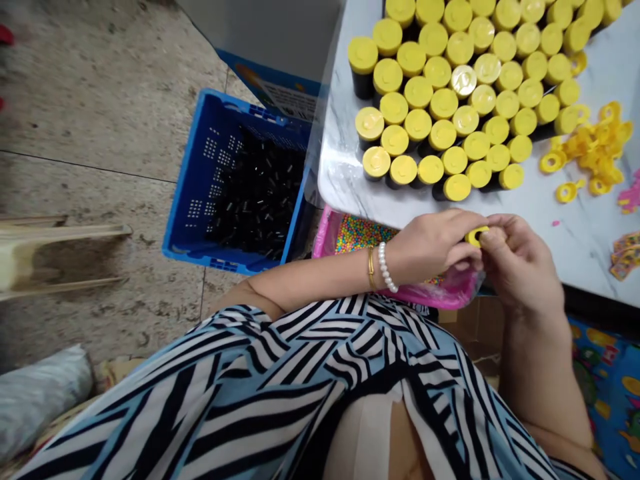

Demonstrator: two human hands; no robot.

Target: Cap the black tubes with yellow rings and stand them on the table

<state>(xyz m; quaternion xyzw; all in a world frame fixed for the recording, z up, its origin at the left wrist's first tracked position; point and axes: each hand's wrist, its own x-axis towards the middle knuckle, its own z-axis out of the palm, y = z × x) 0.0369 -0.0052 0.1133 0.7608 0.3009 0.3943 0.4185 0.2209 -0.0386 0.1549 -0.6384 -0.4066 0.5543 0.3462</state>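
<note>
My left hand (433, 247), with a pearl bracelet and a gold bangle at its wrist, and my right hand (523, 260) meet at the table's front edge. Between them is a small yellow ring-shaped piece (477, 236), pinched by the fingers of both hands. Whatever else the left fingers may wrap is hidden. Below the left hand sits a pink tray (460, 297) of small colourful beads (363, 233). Just beyond the hands, many black containers with yellow caps (457, 187) stand upright in rows on the white table (350, 193).
Loose yellow ring pieces (595, 150) lie at the table's right, near pink pieces (631, 198) and printed stickers (625, 257). A blue crate (175, 230) of black parts (260, 200) stands on the floor at left, beside a large box (280, 40).
</note>
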